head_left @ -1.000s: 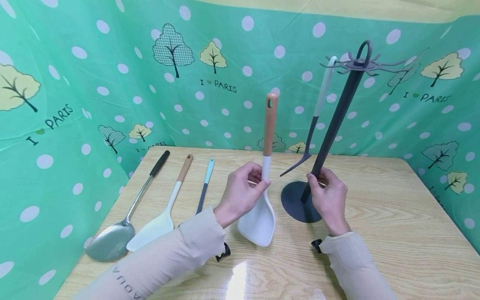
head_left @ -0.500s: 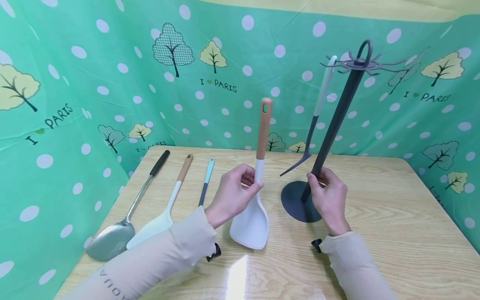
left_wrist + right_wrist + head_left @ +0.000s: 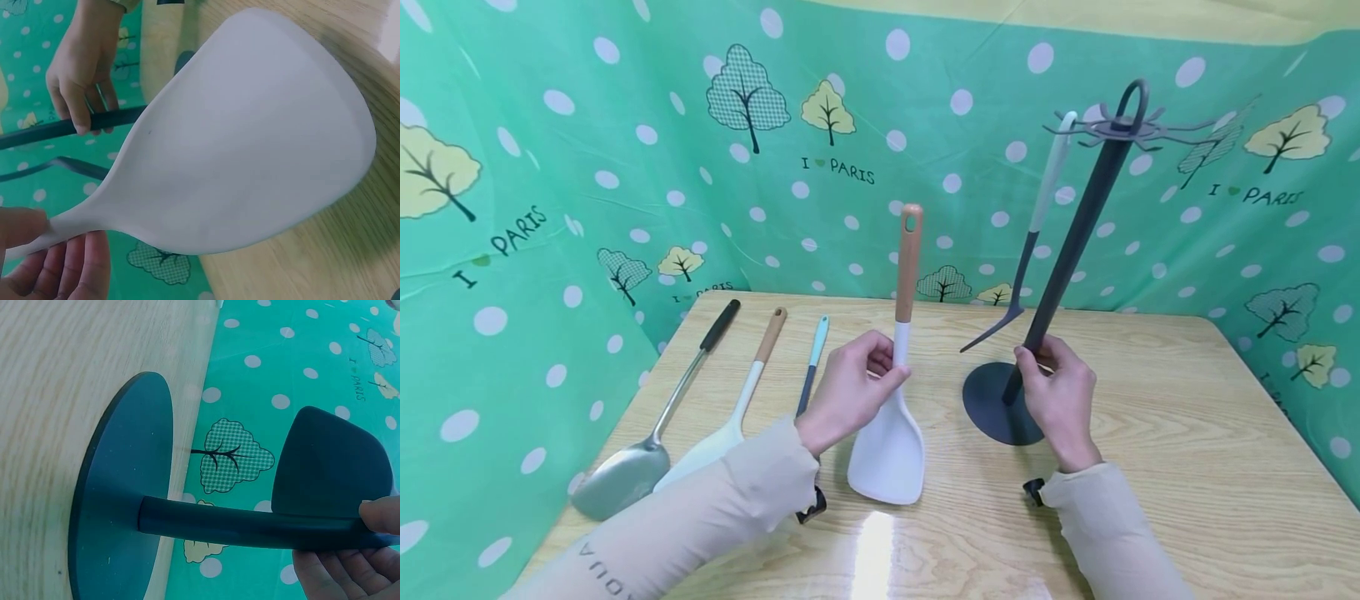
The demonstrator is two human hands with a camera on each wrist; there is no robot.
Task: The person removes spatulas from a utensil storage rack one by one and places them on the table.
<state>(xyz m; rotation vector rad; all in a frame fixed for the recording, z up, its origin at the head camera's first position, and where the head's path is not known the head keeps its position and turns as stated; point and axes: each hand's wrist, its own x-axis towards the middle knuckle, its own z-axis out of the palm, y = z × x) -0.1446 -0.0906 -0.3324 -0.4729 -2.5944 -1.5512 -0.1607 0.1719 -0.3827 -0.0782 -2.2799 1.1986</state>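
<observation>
My left hand (image 3: 859,383) pinches the neck of a white spatula (image 3: 889,454) with a brown handle. The spatula is upright, its broad blade pointing down above the table; the left wrist view shows that blade (image 3: 250,137) up close. My right hand (image 3: 1062,398) grips the lower pole of a black utensil stand (image 3: 1082,225), whose round base (image 3: 128,475) rests on the table. From one hook of the stand's top ring hangs a dark spatula (image 3: 1026,258) with a pale green handle, its dark blade (image 3: 334,465) showing behind the pole in the right wrist view.
On the table's left lie a metal wok spatula (image 3: 625,479) with a black handle, a white spatula (image 3: 748,387) with a brown handle, and a dark utensil (image 3: 816,342) with a light blue handle, partly behind my left arm. A green dotted curtain (image 3: 880,117) hangs behind.
My left hand has moved left and slightly down with the white spatula, away from the stand. My right hand has stayed on the pole.
</observation>
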